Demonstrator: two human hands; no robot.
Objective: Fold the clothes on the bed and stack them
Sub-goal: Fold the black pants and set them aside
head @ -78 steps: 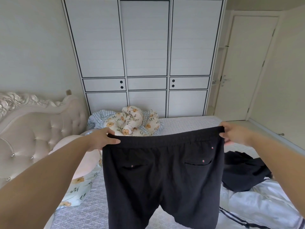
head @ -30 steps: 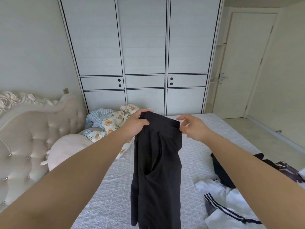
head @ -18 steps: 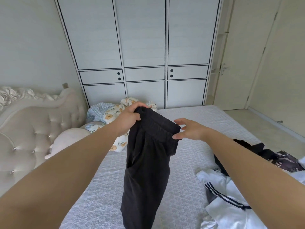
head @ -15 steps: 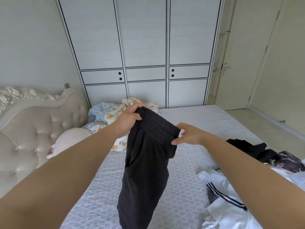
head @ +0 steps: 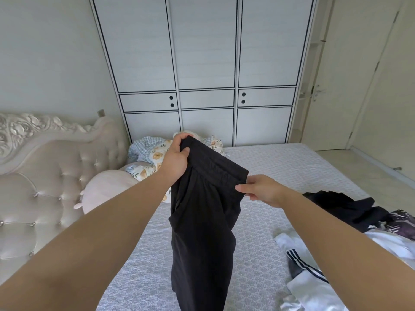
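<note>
One pair of black trousers (head: 202, 221), folded lengthwise, hangs above the middle of the bed (head: 280, 167), its waistband gripped at the far end by the left hand (head: 176, 159) and pinched at the near end by the right hand (head: 260, 189). Three loose garments lie at the bed's right edge: one black (head: 341, 205), one dark patterned (head: 402, 223), one white with dark stripes (head: 314, 288); a floral bundle (head: 152, 158) and one pink pillow (head: 105, 189) sit by the tufted headboard (head: 45, 176)
</note>
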